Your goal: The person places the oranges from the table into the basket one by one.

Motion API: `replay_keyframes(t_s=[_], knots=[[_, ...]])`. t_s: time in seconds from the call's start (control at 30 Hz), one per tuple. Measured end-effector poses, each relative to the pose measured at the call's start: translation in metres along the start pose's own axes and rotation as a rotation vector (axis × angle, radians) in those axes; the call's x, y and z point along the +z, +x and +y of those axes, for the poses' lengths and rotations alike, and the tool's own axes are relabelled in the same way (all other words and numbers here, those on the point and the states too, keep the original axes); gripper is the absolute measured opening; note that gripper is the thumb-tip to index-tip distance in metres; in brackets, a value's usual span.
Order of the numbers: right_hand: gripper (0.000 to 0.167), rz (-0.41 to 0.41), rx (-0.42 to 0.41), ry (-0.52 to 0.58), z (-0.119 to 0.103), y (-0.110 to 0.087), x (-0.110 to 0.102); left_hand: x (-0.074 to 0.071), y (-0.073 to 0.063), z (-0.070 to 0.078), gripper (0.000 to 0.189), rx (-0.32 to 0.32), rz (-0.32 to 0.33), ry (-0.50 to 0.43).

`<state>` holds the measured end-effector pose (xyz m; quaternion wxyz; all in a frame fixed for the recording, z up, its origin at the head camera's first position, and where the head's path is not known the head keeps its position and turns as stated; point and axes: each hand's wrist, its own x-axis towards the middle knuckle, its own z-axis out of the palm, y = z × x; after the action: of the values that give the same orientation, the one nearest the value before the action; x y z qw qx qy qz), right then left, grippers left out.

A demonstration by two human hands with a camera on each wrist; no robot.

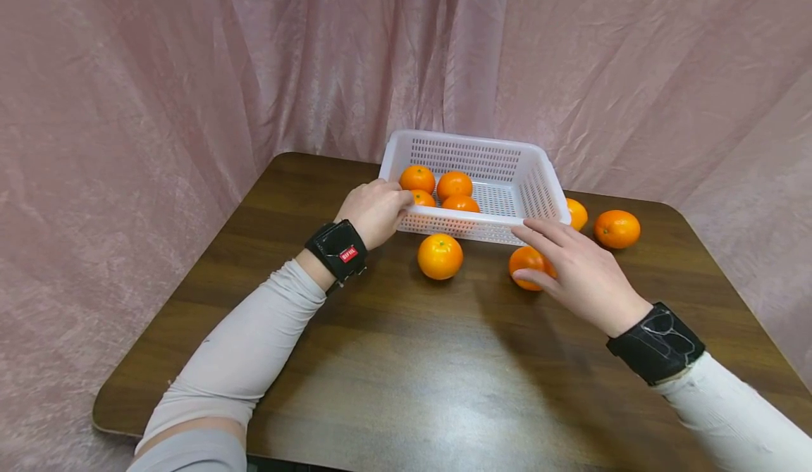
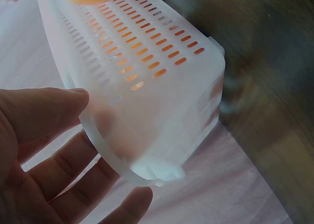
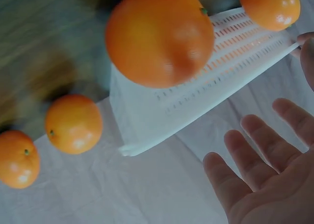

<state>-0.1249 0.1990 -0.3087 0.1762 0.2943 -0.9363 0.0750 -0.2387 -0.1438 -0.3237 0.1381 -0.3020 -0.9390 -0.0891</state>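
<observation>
A white plastic basket (image 1: pixel 482 230) with slotted walls stands at the back of the table, several oranges (image 1: pixel 454 186) grouped in its left half. My left hand (image 1: pixel 376 211) holds the basket's rim by the front left corner; in the left wrist view the thumb (image 2: pixel 54 109) lies on one side of the rim and the fingers on the other. My right hand (image 1: pixel 586 275) hovers with extended fingers over an orange (image 1: pixel 526 259) in front of the basket's right end, covering part of it. Nothing lies in the palm in the right wrist view.
Another orange (image 1: pixel 440 256) sits before the basket's front wall. To the basket's right are two more, one orange (image 1: pixel 618 229) in full view and one orange (image 1: pixel 576 214) partly behind the basket. A pink curtain (image 1: pixel 355 56) hangs behind the brown wooden table (image 1: pixel 393 373).
</observation>
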Motion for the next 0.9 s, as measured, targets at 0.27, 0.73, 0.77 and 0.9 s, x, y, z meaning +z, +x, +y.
replay_keyframes(t_s=[0.27,0.73,0.77,0.9], knots=[[0.076,-0.006,0.025,-0.009,0.006,-0.010,0.002,0.001,0.000,-0.001,0.020,0.000,0.003,0.005],[0.074,-0.040,0.067,0.018,0.009,-0.017,0.013,0.000,0.000,0.000,0.021,-0.001,-0.002,0.009],[0.074,-0.044,0.071,0.018,0.009,-0.017,0.013,0.001,0.000,0.000,0.021,0.000,-0.002,0.009],[0.073,-0.065,0.088,0.018,0.011,-0.018,0.015,0.001,0.000,0.000,0.022,-0.002,-0.002,0.009]])
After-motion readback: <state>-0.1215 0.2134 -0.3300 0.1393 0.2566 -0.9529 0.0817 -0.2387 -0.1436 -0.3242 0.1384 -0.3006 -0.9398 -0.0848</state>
